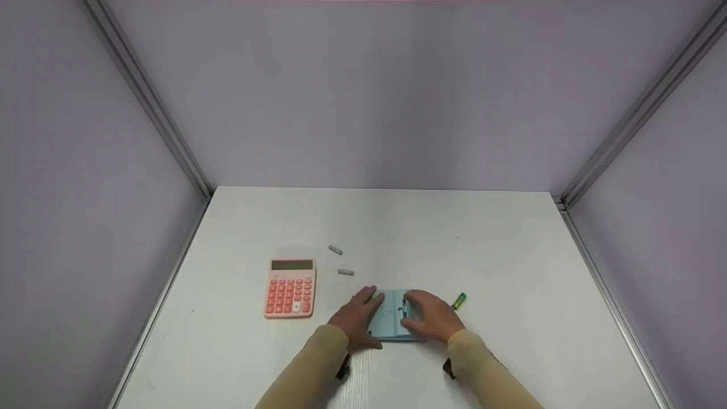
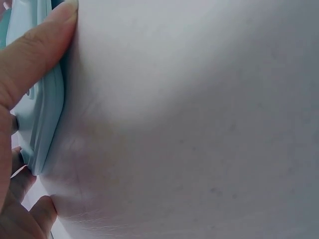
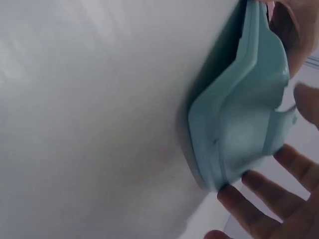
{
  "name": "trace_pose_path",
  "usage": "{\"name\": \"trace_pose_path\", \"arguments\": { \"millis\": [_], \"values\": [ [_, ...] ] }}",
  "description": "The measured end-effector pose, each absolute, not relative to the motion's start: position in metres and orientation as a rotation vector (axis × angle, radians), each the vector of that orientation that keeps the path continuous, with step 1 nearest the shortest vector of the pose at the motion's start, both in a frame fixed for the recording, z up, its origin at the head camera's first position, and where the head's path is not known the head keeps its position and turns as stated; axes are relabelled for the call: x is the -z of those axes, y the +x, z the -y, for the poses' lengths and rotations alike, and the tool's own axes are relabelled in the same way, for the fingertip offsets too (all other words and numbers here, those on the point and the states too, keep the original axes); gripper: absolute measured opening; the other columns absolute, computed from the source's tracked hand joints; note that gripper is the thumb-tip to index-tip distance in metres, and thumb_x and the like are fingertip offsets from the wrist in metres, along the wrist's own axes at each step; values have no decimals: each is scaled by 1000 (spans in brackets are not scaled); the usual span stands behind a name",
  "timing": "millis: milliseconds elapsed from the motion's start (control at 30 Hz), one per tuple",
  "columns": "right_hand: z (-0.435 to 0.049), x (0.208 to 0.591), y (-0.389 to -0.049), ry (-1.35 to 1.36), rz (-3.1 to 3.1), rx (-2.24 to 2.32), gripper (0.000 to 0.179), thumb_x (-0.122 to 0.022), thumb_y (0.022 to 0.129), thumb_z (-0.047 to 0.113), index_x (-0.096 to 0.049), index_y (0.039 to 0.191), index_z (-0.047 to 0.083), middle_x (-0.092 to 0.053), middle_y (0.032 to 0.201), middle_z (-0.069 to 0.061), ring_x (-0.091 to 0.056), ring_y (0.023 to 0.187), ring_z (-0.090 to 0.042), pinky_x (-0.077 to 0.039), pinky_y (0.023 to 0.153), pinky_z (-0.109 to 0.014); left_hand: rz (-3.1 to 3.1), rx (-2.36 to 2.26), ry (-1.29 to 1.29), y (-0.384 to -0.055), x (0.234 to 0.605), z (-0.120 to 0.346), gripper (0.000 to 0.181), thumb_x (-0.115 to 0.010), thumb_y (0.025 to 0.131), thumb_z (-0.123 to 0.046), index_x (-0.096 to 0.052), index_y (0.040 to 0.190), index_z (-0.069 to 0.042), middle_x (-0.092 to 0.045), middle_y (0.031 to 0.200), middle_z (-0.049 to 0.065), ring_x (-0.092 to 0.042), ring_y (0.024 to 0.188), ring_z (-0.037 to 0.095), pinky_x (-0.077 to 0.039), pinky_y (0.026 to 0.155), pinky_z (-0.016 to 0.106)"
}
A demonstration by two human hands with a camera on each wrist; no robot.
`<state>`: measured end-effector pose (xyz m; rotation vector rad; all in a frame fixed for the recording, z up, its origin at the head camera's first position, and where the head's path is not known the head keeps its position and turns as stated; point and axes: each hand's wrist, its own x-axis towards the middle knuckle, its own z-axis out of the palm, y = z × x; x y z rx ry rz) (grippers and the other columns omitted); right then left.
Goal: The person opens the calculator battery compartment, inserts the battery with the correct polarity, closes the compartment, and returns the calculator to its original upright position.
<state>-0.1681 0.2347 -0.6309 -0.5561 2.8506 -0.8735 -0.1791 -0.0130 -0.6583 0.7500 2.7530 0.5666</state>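
Head view shows the light-blue plastic case (image 1: 386, 315) between the fingers of both hands, lying low on the white table (image 1: 238, 363) with a narrow slot (image 1: 405, 308) in its upper face. To work at that slot well, the left hand (image 1: 358, 318) should brace the case firmly against the tabletop, so that any push from the other side does not slide it, while the right fingertips apply small, straight pressure and leave the slot uncovered; forcing it at a slant could bend a contact or clip, if there is one. The left fingers hold the case by its edges, thumb spread well away from the others along the near side. The right hand (image 1: 436, 317) arches over the other end, with thumb and forefinger bracketing the slot and a gap between them; the right wrist view puts other fingertips against the case's edge, but I cannot tell whether the thumb and forefinger pinch anything small. Just beyond the right knuckles lies a green cylinder (image 1: 459, 300), probably a battery. Past the left fingertips lie two grey cylinders (image 1: 346, 272), likely batteries too, and a pink calculator (image 1: 289, 288) sits farther out to their left.
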Motion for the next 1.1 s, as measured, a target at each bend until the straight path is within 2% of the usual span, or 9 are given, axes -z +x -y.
{"name": "trace_pose_path", "arguments": {
  "millis": [133,367,633,1100],
  "values": [
    [-241,629,-169,-579,-2768,895,69,-72,81,49,-51,138,16,-48,143,-4,-43,133,-26,-36,109,-45,-2754,-563,755,-179,659,14,118,-85,58,-58,-22,154,-29,-15,160,-2,-18,145,22,-29,114,37],
    [-241,629,-168,-587,-2751,881,65,-71,84,45,-51,139,18,-47,144,-4,-42,133,-26,-36,109,-46,-2745,-560,747,-177,656,14,118,-85,59,-57,-23,154,-28,-16,160,0,-18,145,22,-29,113,38],
    [-240,630,-167,-601,-2776,854,67,-71,84,45,-51,140,14,-47,144,-6,-43,133,-27,-39,107,-45,-2747,-563,743,-174,653,15,117,-86,59,-56,-24,154,-27,-16,160,1,-20,144,23,-29,113,38],
    [-243,627,-168,-664,-2813,907,62,-70,86,43,-52,137,13,-47,143,-8,-43,132,-29,-38,107,-49,-2778,-526,768,-177,658,15,118,-82,59,-62,-20,154,-30,-14,160,-3,-17,145,21,-28,114,37]
  ]
}}
